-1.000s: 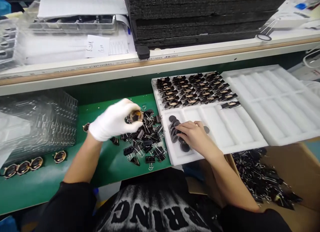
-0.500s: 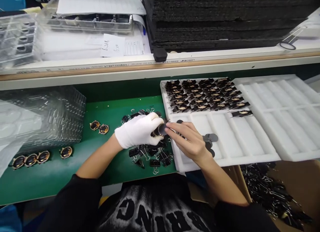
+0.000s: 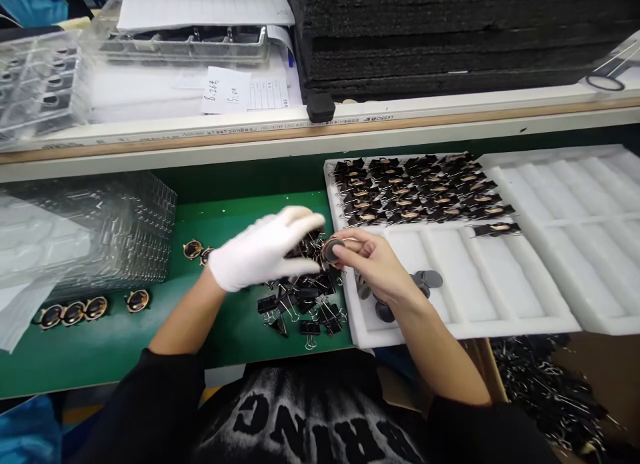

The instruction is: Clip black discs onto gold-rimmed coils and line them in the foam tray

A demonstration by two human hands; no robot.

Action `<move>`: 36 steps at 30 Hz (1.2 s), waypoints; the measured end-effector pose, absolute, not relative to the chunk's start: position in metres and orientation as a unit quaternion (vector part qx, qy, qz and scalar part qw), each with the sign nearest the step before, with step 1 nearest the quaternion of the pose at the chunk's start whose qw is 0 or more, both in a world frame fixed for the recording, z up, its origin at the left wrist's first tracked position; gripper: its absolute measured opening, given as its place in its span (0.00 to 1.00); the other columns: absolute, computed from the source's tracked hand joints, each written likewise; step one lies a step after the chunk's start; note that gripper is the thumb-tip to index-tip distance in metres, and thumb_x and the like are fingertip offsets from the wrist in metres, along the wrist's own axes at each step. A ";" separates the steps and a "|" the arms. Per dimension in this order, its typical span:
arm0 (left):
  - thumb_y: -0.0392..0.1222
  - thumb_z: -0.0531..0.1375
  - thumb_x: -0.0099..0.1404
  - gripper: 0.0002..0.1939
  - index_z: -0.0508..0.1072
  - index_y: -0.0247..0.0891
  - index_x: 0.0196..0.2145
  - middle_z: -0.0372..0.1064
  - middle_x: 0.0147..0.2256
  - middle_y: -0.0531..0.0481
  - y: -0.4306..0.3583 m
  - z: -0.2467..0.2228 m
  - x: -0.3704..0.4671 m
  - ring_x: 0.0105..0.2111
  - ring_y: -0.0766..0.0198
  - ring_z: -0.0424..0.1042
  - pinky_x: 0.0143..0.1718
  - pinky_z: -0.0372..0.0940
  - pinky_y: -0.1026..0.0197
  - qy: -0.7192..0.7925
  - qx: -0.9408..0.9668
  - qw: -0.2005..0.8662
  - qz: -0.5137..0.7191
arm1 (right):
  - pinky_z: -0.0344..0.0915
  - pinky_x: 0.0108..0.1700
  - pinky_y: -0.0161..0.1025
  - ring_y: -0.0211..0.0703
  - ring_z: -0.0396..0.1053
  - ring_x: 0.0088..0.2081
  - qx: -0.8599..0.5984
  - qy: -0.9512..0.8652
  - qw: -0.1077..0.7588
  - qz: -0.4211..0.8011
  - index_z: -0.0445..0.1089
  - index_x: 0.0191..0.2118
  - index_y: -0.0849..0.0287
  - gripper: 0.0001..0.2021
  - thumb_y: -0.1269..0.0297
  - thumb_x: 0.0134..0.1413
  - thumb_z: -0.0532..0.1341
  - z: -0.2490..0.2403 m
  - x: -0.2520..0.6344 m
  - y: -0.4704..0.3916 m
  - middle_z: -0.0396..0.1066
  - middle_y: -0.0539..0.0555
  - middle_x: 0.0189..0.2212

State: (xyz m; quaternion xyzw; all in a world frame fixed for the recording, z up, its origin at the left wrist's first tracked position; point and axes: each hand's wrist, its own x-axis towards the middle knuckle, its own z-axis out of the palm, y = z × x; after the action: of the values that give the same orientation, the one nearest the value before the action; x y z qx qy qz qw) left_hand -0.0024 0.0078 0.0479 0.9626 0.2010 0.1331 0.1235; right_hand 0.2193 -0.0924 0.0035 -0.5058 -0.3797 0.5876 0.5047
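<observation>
My left hand [image 3: 265, 249], in a white glove, is spread with fingers apart over a heap of black binder clips [image 3: 307, 301] on the green table. Nothing shows between its thumb and fingers. Just to its right, my bare right hand [image 3: 377, 264] pinches a round grey disc [image 3: 332, 251] between thumb and fingers; part of a round piece shows behind the disc. Loose grey discs [image 3: 431, 279] lie on the white foam tray [image 3: 465, 311] under and beside my right hand. Rows of clipped pieces [image 3: 410, 191] fill the tray's back half.
Round brown-and-gold pieces [image 3: 137, 301] lie at the left of the green table [image 3: 150, 351]. Behind them stand stacked clear plastic trays [image 3: 115, 231]. A second foam tray [image 3: 590, 277] is at right, above a box of clips [image 3: 555, 391]. A white shelf [image 3: 240, 141] crosses behind.
My left hand has opened and moved left, away from the disc. My right hand now holds the disc alone, with its fingers curled more. The view has shifted slightly.
</observation>
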 end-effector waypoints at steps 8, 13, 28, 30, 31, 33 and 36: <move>0.57 0.48 0.76 0.28 0.75 0.38 0.27 0.74 0.26 0.47 0.009 0.033 0.002 0.28 0.61 0.73 0.29 0.53 0.59 0.367 0.928 -0.005 0.065 | 0.72 0.39 0.30 0.36 0.75 0.39 -0.427 -0.205 0.551 0.687 0.80 0.42 0.52 0.16 0.55 0.48 0.76 -0.005 0.234 -0.090 0.79 0.50 0.37; 0.59 0.50 0.71 0.30 0.69 0.38 0.19 0.64 0.18 0.47 0.002 0.023 0.031 0.22 0.60 0.67 0.25 0.43 0.60 0.439 0.898 -0.018 0.007 | 0.67 0.33 0.31 0.36 0.70 0.36 -0.443 -0.227 0.561 0.662 0.80 0.38 0.52 0.12 0.54 0.49 0.75 -0.015 0.235 -0.090 0.78 0.51 0.38; 0.51 0.56 0.65 0.21 0.61 0.41 0.17 0.54 0.17 0.54 0.019 0.042 0.024 0.18 0.65 0.51 0.24 0.45 0.60 0.465 0.875 0.123 -0.049 | 0.71 0.36 0.32 0.36 0.72 0.37 -0.428 -0.241 0.559 0.669 0.81 0.39 0.51 0.11 0.56 0.50 0.75 -0.017 0.240 -0.093 0.79 0.51 0.40; 0.49 0.55 0.65 0.21 0.57 0.40 0.18 0.51 0.17 0.55 0.013 0.051 0.016 0.19 0.66 0.49 0.24 0.45 0.60 0.480 0.867 0.132 0.001 | 0.71 0.36 0.32 0.35 0.72 0.37 -0.419 -0.269 0.552 0.669 0.81 0.40 0.51 0.11 0.57 0.50 0.74 -0.014 0.239 -0.095 0.79 0.51 0.41; 0.49 0.55 0.66 0.22 0.56 0.40 0.18 0.49 0.17 0.56 0.008 0.055 0.013 0.19 0.67 0.48 0.25 0.45 0.61 0.481 0.864 0.142 0.041 | 0.71 0.35 0.33 0.36 0.72 0.37 -0.415 -0.293 0.544 0.667 0.81 0.40 0.52 0.11 0.56 0.51 0.74 -0.013 0.238 -0.096 0.79 0.52 0.43; 0.47 0.55 0.68 0.23 0.54 0.39 0.18 0.48 0.18 0.57 -0.005 0.059 0.009 0.20 0.69 0.48 0.25 0.47 0.61 0.461 0.860 0.171 0.136 | 0.70 0.33 0.34 0.38 0.73 0.38 -0.404 -0.351 0.523 0.663 0.82 0.41 0.53 0.11 0.56 0.52 0.73 -0.010 0.233 -0.098 0.78 0.56 0.50; 0.45 0.55 0.69 0.21 0.59 0.39 0.19 0.54 0.18 0.57 -0.025 0.053 0.009 0.21 0.70 0.53 0.26 0.51 0.63 0.382 0.864 0.217 0.246 | 0.70 0.31 0.35 0.39 0.74 0.37 -0.377 -0.410 0.510 0.656 0.81 0.41 0.52 0.11 0.57 0.53 0.73 -0.008 0.223 -0.100 0.78 0.56 0.49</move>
State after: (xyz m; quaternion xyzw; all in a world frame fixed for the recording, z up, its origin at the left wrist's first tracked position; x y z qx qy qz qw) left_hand 0.0092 -0.0247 0.0533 0.8640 0.3823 0.2460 0.2166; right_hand 0.2235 -0.0998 -0.0080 -0.3765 -0.4097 0.6556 0.5105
